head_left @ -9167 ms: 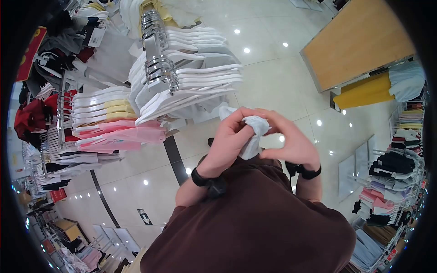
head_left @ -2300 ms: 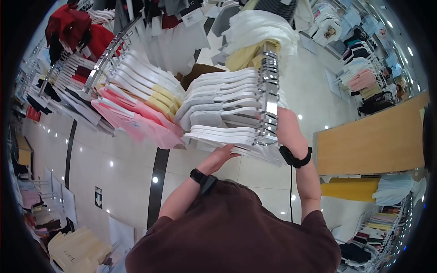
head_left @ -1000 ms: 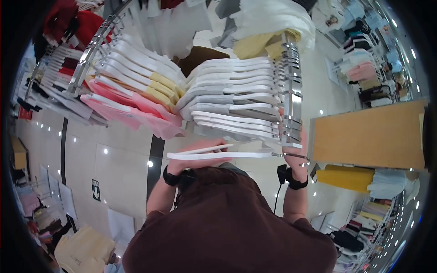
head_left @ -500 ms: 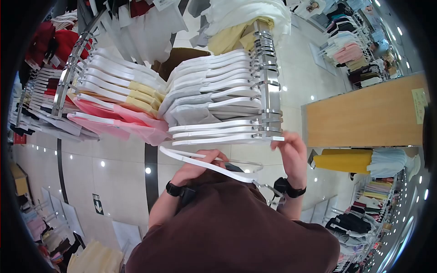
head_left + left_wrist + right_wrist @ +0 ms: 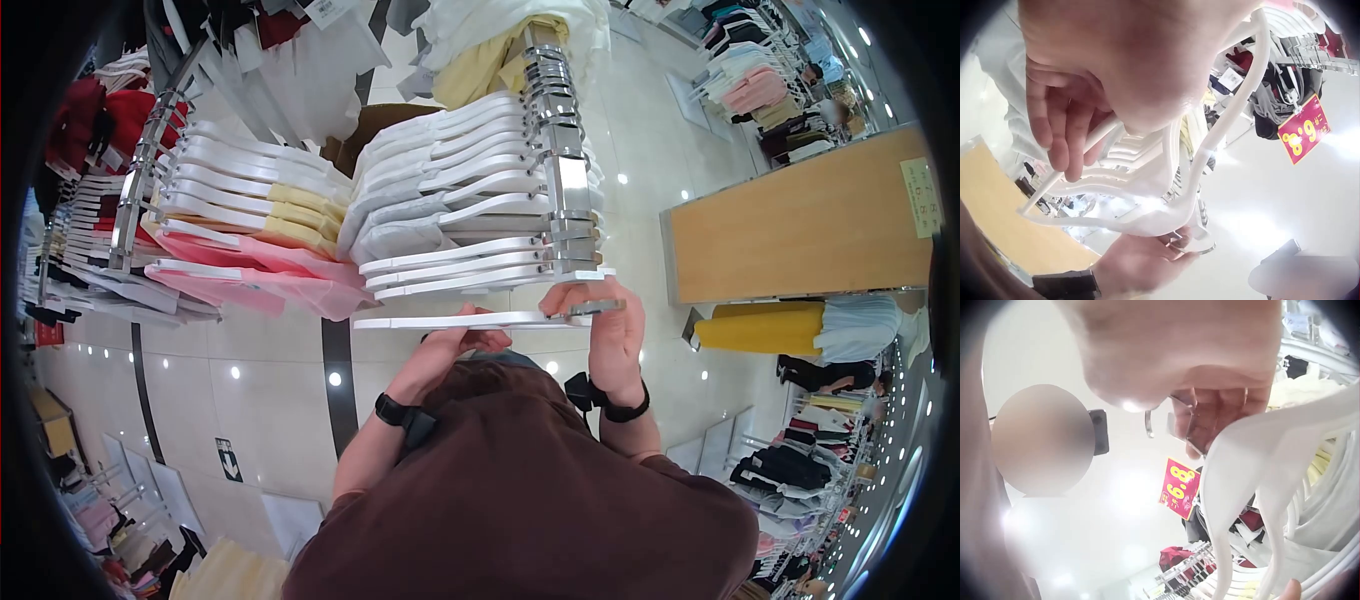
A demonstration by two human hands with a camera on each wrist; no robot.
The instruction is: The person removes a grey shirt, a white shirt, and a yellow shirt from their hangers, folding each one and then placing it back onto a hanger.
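A bare white clothes hanger (image 5: 450, 322) lies level across the front of the body in the head view, below the end of the rack. My left hand (image 5: 440, 358) holds its straight lower bar, the fingers curled over the bar in the left wrist view, the thumb hidden. At the other end my right hand (image 5: 615, 335) grips the hanger's metal hook (image 5: 1150, 425), which shows between thumb and fingers in the right wrist view. Just beyond the right fingertips is the end of the chrome rail (image 5: 570, 190), filled with white hangers (image 5: 470, 262).
Grey and white garments (image 5: 400, 235) hang on that rail. To the left, a second rail carries pink shirts (image 5: 260, 280). A wooden panel (image 5: 800, 225) stands at the right, with a yellow garment (image 5: 765, 325) beside it. A red price sign (image 5: 1180, 484) hangs nearby.
Earlier, both hands handled white cloth, then reached to the rack. A hanger came off the rail, swung toward the body in my left hand, then levelled; my right hand has taken its hook.
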